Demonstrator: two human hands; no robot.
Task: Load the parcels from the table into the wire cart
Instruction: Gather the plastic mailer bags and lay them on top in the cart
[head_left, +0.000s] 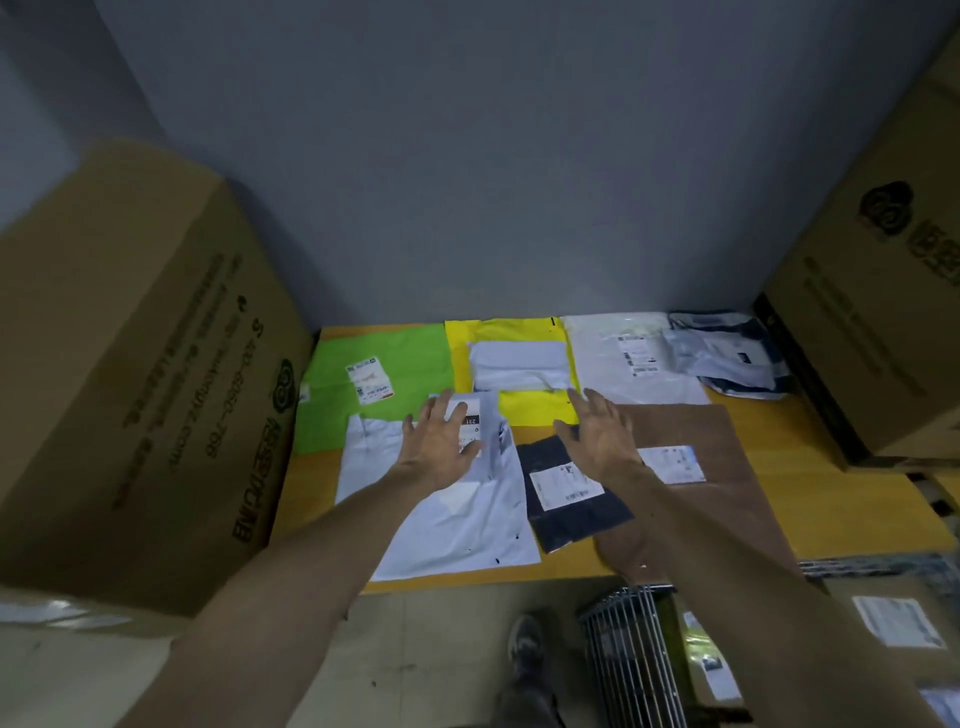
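Flat mailer parcels cover the yellow table (810, 499). At the back lie a green parcel (332, 410), a yellow parcel (535, 410), a white parcel (613, 364) and a crumpled grey-and-dark parcel (727, 358). In front lie a large white parcel (457, 525), a small dark parcel (576, 514) and a brown parcel (691, 431). My left hand (441, 441) hovers with fingers spread over the large white parcel's top. My right hand (597, 436) is open between the dark and brown parcels, holding nothing. The wire cart (634, 660) stands below the table's front edge, at the right.
A big cardboard box (140, 374) stands at the table's left end, and another box (883, 291) at the right. More boxes with labels (893, 618) sit at the lower right. My shoe (524, 639) is on the floor beside the cart. A grey wall backs the table.
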